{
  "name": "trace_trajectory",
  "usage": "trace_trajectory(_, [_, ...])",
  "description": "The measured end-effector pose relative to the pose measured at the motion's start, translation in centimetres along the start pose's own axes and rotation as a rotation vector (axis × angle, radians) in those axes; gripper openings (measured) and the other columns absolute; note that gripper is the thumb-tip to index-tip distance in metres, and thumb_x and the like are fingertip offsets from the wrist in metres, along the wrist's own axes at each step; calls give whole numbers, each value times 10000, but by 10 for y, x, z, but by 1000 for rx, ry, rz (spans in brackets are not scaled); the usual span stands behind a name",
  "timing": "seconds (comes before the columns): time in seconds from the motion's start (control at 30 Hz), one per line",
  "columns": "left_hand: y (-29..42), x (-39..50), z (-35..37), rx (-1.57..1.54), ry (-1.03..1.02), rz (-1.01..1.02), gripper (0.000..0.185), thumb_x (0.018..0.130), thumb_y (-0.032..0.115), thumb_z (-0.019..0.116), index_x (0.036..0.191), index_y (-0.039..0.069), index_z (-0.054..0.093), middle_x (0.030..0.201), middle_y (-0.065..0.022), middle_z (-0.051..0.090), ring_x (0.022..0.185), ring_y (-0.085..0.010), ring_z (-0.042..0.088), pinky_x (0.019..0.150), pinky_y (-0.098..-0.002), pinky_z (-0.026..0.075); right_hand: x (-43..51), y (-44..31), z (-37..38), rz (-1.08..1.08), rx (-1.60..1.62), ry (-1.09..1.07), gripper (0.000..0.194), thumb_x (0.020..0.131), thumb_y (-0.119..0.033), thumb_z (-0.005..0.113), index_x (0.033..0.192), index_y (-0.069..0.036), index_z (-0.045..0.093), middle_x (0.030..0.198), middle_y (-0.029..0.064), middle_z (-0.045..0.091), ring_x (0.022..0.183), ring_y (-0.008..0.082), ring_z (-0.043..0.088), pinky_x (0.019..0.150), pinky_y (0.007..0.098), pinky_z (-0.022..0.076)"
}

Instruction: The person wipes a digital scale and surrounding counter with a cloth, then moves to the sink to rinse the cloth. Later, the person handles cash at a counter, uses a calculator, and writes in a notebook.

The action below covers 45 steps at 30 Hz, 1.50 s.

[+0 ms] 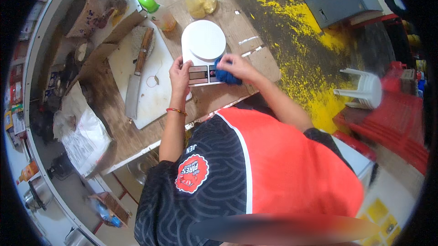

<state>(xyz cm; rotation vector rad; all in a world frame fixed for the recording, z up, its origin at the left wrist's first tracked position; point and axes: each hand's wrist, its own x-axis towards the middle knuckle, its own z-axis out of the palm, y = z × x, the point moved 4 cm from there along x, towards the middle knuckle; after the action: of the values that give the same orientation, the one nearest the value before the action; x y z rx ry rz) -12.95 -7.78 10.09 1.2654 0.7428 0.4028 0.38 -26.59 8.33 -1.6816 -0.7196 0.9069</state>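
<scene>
A white digital kitchen scale (205, 40) with a round platform lies on the wooden table. My left hand (179, 73) grips the scale by its left edge, near the display. At the lower right corner of the scale, my right hand (236, 66) has its fingers on a bunched blue cloth (226, 73), which covers part of the control panel. Left of the scale is a white cutting board (159, 98), and a cleaver with a wooden handle (138, 71) rests on it. A small rubber band (152, 81) also lies on the board.
Behind the scale stand a plastic bag with yellow contents (202, 1) and a container (166, 20) beside a green bottle top (147, 2). A white sack (85, 140) sits at the table's left. Stacked white plastic stools (366, 90) are at the right.
</scene>
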Motion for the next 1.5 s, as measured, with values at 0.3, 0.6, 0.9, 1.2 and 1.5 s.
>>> trace_trajectory(0.3, [16,-51,42,-229,-170,51,259,996,65,563,1231,-33,610,1103,-75,696,955,-116,653,866,-266,523,-15,-151,-18,-502,-652,585,425,854,-344,757,1154,-55,675,1232,145,597,1127,347,559,973,429,453])
trace_trajectory(0.6, [63,-114,-18,-292,-52,160,245,939,94,600,1144,-40,607,915,-49,663,786,-126,649,701,-281,564,-165,-98,53,-726,-720,514,274,768,-45,688,1041,-73,698,1139,111,615,1049,344,582,923,444,489])
trace_trajectory(0.9, [76,-176,-94,-154,59,214,150,1007,237,587,958,101,625,942,-9,588,915,-120,524,858,-330,460,-106,-88,56,-275,1008,207,498,1022,-243,565,1442,-1,454,1410,132,567,1212,269,605,1053,446,489])
trace_trajectory(1.2, [127,-159,-231,-716,53,333,251,943,187,628,1117,5,636,1029,-81,698,873,-175,679,810,-352,601,-86,-184,279,-206,1073,-331,515,1036,-340,537,1447,-43,451,1355,109,595,1263,261,570,1100,467,445])
trace_trajectory(1.5, [319,-169,-654,-469,597,722,170,946,191,655,1034,46,647,969,-38,622,892,-171,601,830,-369,538,-2,-325,397,-311,995,-430,618,1024,-324,521,1535,-26,344,1372,147,576,1107,248,641,915,396,556])
